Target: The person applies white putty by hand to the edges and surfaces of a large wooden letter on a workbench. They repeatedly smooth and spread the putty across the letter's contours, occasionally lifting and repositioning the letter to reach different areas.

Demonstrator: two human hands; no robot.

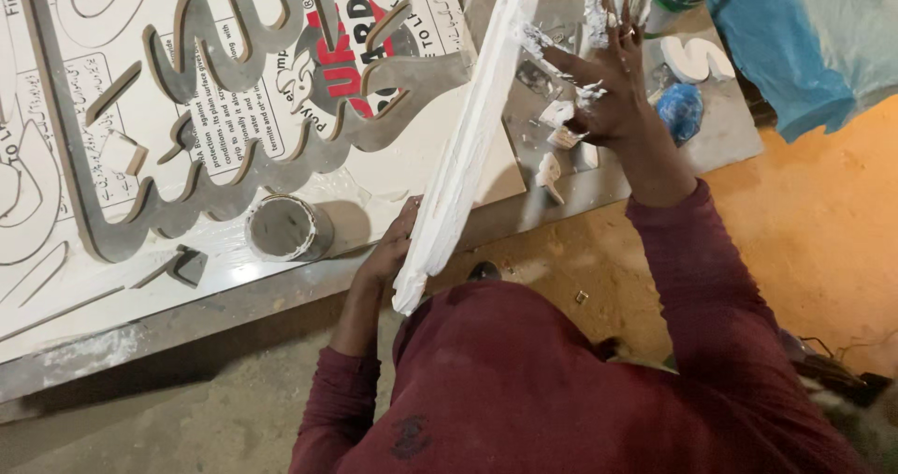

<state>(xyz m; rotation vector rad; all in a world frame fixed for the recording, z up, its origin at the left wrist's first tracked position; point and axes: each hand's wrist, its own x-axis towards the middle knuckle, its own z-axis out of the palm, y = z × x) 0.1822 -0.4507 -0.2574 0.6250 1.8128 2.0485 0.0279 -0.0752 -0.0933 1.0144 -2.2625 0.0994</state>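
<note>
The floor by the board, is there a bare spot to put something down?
Yes. The sandy floor right of the board's edge lies bare, bordered by the blue cloth above. The floor below the board, left of the left hand, is bare too. Around the right hand it is crowded with white scraps.

- A long board piece stands on edge, slanting from the top of the view down past the near edge of the flat sheet.
- The left hand touches its lower end at that near edge.
- The right hand is to the right of the board piece, over the sheet's right end.
- A round tin sits on the sheet near the near edge, left of the left hand.
- Cut-out lettering lies on the sheet behind the tin.
- Small scraps lie below the right hand.
- A curved offcut lies near the right edge.
</note>
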